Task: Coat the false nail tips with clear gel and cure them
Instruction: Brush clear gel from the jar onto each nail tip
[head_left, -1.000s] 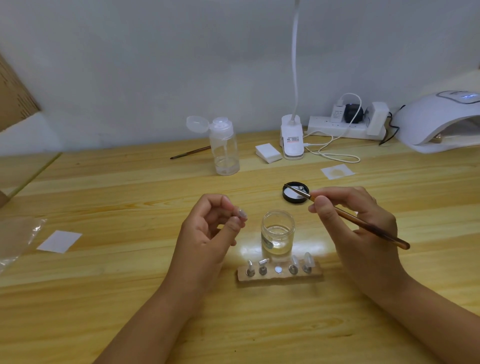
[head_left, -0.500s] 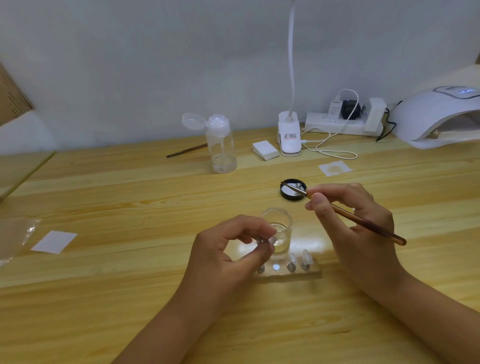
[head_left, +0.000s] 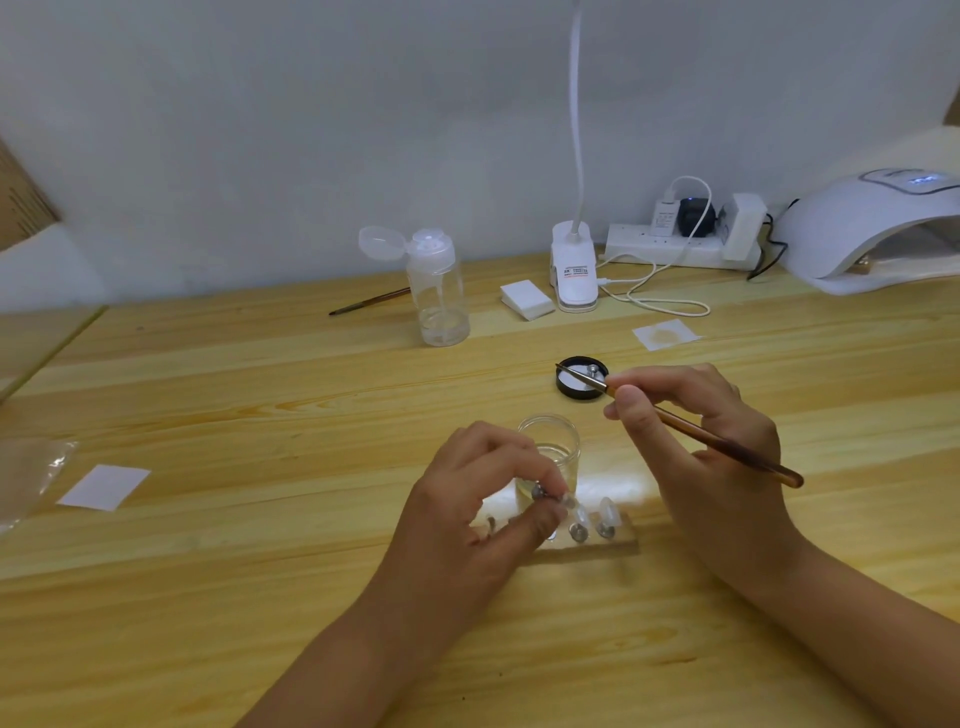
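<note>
**Left hand**: thumb and forefinger curled, pinching one metal-footed nail tip just above the holder strip. Whether the tip touches the strip cannot be told.

**Right hand**: fingers closed round a brown brush. The handle runs out toward 4 o'clock; the bristle end points toward 10 o'clock, over the black lid.

**Holder strip**: at 6 o'clock of the gel jar, just beside it. Two standing tips are upright at its right end; the left end is hidden by the left hand.

**Black lid**: 1 o'clock of the jar, near.

**Nail lamp**: far 2 o'clock, by the wall, small blue light on top.

**Pump bottle**: 11 o'clock, well apart, cap flipped open.

**Clip lamp**, power strip: 12 to 1 o'clock, along the wall.

**Paper square**: 9 o'clock, well apart.
</note>
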